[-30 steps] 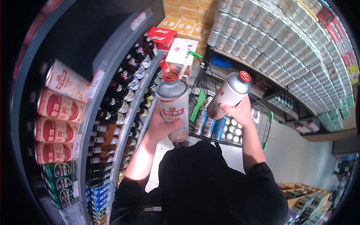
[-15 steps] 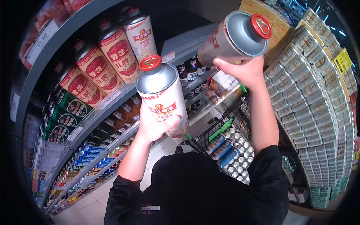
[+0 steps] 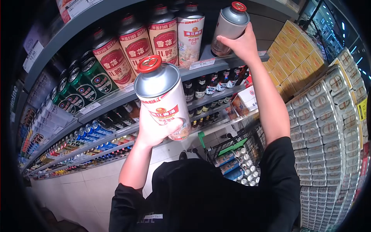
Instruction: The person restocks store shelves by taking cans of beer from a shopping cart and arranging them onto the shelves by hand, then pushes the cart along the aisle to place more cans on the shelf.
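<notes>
My left hand [image 3: 154, 127] is wrapped round a large white can [image 3: 164, 100] with a red cap and a red label, held upright in front of the shelf. My right hand [image 3: 243, 44] grips a second red-capped can [image 3: 228, 29] at the upper shelf, its base at the shelf's front part; whether it rests there I cannot tell. Just left of that can stands a similar white can [image 3: 190, 38] on the shelf. Tan and red cans [image 3: 136, 46] stand further left, beside green cans [image 3: 83, 83].
Lower shelves [image 3: 214, 96] hold dark bottles and cans. A shopping cart [image 3: 228, 145] with several cans is below my right arm. Yellow boxes [image 3: 295, 58] and tall stacks of silver cans [image 3: 322, 135] stand at the right. A white box [image 3: 247, 98] sits beyond the cart.
The view has turned toward the left shelf. My right hand has moved its can from above the cart to the upper shelf. My left hand still holds its can.
</notes>
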A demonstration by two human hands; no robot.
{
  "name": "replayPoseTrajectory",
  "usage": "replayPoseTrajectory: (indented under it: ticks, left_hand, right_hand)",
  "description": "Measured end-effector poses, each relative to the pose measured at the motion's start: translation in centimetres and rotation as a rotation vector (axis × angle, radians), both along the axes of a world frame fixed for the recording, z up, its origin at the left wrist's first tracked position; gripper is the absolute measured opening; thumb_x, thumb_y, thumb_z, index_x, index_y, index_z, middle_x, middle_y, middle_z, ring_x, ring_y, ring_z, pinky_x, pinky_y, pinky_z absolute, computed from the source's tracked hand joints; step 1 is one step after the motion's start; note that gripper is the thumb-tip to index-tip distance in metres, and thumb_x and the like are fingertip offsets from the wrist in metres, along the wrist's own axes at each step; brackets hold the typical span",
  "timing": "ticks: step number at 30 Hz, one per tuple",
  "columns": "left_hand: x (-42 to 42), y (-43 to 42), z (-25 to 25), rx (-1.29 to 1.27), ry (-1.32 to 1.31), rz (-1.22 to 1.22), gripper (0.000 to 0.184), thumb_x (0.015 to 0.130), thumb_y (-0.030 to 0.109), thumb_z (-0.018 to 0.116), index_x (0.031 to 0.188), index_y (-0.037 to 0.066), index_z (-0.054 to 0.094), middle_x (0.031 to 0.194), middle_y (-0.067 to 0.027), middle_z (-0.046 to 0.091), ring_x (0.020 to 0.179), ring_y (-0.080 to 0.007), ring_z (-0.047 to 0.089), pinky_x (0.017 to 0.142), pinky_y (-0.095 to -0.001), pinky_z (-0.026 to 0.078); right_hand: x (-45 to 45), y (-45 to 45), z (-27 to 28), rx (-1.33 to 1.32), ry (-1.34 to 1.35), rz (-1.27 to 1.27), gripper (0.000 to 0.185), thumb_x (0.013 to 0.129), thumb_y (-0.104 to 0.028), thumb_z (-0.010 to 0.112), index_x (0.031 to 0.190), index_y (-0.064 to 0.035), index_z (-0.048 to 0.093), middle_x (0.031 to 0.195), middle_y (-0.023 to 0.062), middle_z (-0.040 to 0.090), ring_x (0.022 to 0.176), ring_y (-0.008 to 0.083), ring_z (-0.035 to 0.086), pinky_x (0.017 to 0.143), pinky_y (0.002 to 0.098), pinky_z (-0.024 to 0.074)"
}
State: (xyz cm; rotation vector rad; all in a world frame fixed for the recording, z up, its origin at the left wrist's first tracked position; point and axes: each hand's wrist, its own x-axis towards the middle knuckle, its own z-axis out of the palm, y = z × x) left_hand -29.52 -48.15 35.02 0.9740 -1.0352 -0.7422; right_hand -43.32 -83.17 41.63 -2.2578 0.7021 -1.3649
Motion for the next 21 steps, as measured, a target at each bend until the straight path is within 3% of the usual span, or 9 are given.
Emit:
replayPoseTrajectory:
  ticks: [5, 8, 15, 18, 21]
  left_hand:
    - [0.3, -0.2, -0.9, -0.015, 0.011, 0.060, 0.085, 0.075, 0.015, 0.093, 0.143, 0.000, 0.043, 0.127, -0.0129, 0.065, 0.113, -0.0204, 0.067, 0.099, -0.0392, 0.056]
    - [0.3, -0.8, -0.5, -0.002, 0.004, 0.060, 0.086, 0.075, 0.014, 0.093, 0.143, 0.001, 0.042, 0.127, -0.0131, 0.064, 0.114, -0.0205, 0.067, 0.100, -0.0394, 0.056]
    - [-0.1, -2.5, -0.2, -0.012, 0.024, 0.053, 0.083, 0.076, 0.016, 0.093, 0.141, -0.001, 0.044, 0.124, -0.0134, 0.066, 0.111, -0.0205, 0.068, 0.097, -0.0388, 0.057]
    - [-0.1, -3.5, 0.1, -0.019, 0.022, 0.032, 0.080, 0.077, 0.018, 0.093, 0.140, -0.001, 0.046, 0.122, -0.0136, 0.067, 0.109, -0.0206, 0.069, 0.097, -0.0383, 0.057]
    - [-0.2, -4.2, -0.1, -0.026, 0.021, 0.049, 0.080, 0.077, 0.018, 0.093, 0.139, -0.002, 0.047, 0.122, -0.0137, 0.067, 0.109, -0.0208, 0.069, 0.096, -0.0382, 0.057]
  right_hand:
    - [1.6, -1.1, -0.7, 0.116, 0.032, -0.088, 0.093, 0.067, -0.037, 0.096, 0.134, 0.0064, 0.048, 0.125, 0.0211, 0.068, 0.115, 0.0283, 0.069, 0.099, 0.0386, 0.0556]
    - [2.1, -1.7, -1.0, 0.172, 0.044, -0.100, 0.096, 0.063, -0.045, 0.097, 0.128, 0.0069, 0.048, 0.123, 0.0253, 0.068, 0.114, 0.0336, 0.071, 0.100, 0.0407, 0.0562]
    - [2.9, -2.1, -1.6, 0.191, 0.018, -0.079, 0.100, 0.063, -0.047, 0.097, 0.125, 0.0115, 0.045, 0.118, 0.0280, 0.068, 0.110, 0.0361, 0.072, 0.096, 0.0412, 0.0579]
    - [3.1, -1.6, -1.6, 0.167, 0.062, -0.121, 0.098, 0.066, -0.045, 0.096, 0.129, 0.0104, 0.045, 0.119, 0.0238, 0.069, 0.109, 0.0308, 0.071, 0.095, 0.0375, 0.0578]
    - [3.9, -1.6, -2.1, 0.142, 0.055, -0.126, 0.102, 0.065, -0.050, 0.096, 0.128, 0.0121, 0.044, 0.120, 0.0289, 0.066, 0.114, 0.0369, 0.070, 0.098, 0.0415, 0.0563]
